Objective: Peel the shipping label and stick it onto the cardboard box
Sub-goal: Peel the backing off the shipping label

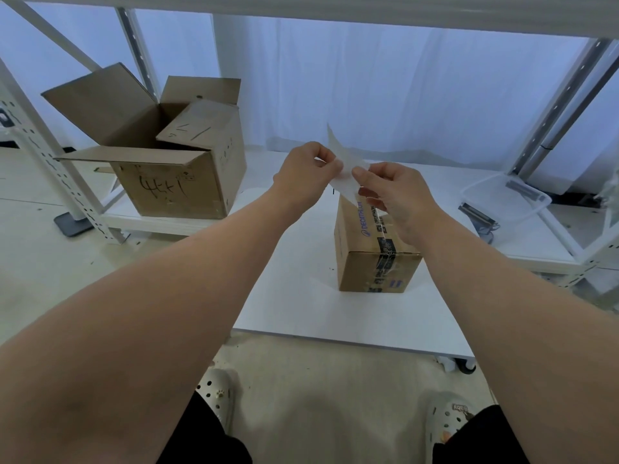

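head cam | worn on person | faces forward-down | close above arms | wide-angle, single view

Cardboard box [363, 272]: brown, black printed tape strip, blue lettering. Shipping label [345, 177] above it: white. Open carton [167, 189] left of the box: brown, black scrawled marks. Board [301, 296] beneath: white.

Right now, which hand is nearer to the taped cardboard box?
Right. The right hand hangs over the far end of the taped cardboard box, pinching the shipping label; the left hand pinches it too, off to the box's left.
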The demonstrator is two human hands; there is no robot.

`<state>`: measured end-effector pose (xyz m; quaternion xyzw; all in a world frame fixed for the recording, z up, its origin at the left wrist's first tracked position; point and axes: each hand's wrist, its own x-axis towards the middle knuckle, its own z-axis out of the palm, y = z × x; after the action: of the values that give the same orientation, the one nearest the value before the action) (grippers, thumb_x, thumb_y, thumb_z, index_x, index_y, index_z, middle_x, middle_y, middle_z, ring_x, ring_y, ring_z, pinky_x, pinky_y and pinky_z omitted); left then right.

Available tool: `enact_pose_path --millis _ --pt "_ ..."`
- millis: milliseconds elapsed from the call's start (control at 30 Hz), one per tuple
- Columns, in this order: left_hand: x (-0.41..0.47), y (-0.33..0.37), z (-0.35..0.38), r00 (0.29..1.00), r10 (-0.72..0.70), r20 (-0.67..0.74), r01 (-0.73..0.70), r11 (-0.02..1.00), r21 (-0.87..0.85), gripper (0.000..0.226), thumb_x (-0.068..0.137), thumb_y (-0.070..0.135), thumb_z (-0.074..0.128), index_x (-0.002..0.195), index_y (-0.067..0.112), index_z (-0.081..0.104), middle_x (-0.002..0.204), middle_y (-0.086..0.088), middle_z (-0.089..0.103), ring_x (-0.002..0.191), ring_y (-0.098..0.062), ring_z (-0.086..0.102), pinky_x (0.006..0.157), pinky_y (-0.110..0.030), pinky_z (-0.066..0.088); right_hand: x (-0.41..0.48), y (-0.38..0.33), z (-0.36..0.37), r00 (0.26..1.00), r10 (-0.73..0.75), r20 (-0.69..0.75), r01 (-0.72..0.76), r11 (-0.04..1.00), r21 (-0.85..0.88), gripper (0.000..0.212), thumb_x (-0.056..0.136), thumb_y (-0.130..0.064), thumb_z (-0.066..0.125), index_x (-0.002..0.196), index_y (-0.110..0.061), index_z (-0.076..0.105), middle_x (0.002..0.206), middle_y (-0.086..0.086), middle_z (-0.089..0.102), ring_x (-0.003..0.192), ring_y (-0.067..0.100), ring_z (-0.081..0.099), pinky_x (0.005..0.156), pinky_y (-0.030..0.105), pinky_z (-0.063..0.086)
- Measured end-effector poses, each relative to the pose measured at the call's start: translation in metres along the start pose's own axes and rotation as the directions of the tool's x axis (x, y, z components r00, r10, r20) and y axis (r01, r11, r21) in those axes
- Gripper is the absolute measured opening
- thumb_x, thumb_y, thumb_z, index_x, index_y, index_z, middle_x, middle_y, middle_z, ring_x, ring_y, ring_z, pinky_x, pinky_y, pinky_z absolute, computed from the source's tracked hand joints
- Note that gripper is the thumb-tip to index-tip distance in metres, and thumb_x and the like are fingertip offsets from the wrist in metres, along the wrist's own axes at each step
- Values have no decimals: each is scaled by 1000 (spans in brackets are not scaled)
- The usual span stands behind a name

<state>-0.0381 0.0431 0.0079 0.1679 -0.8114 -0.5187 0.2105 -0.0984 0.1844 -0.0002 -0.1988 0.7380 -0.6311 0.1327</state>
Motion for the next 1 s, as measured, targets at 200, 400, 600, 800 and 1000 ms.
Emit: enact_pose_path --millis 200,400,600,800,1000 --pt "-2 -1 1 999 39 17 -39 999 18 16 88 34 58 75 27 51 42 15 51 40 -1 40 72 -40 30 -1 0 6 999 -23 -23 23 1000 -8 6 85 -20 69 89 -16 68 97 16 68 80 18 62 80 32 51" --pt "-9 7 4 991 106 81 -99 991 -89 21 84 39 65 85 19 58 83 2 64 77 -14 58 79 -35 48 0 1 10 997 4 -74 0 998 58 19 89 -17 64 91 2 68 82 9 67 66 13 62 67 27 46" --pt "-13 8 3 986 124 108 -122 992 -24 14 90 23 60 95 10 60 92 -9 65 80 -18 60 73 -31 49 -1 -5 11 992 53 -113 -32 982 185 25 91 -23 62 69 -12 59 78 6 65 75 17 62 74 30 50" --pt "-12 7 -3 998 67 10 -66 995 -71 12 90 19 58 83 9 61 71 -6 53 51 -8 37 49 -14 32 0 -6 7 989 103 -105 -71 959 276 23 94 -29 57 78 -14 64 88 6 70 78 20 65 73 30 51" --pt "-16 12 0 997 48 52 -43 993 -108 12 88 20 61 93 9 57 90 -18 69 66 -17 55 58 -23 40 -5 -9 12 997 80 7 -78 948 309 14 89 -19 64 92 -6 67 84 3 70 73 15 68 75 28 58"
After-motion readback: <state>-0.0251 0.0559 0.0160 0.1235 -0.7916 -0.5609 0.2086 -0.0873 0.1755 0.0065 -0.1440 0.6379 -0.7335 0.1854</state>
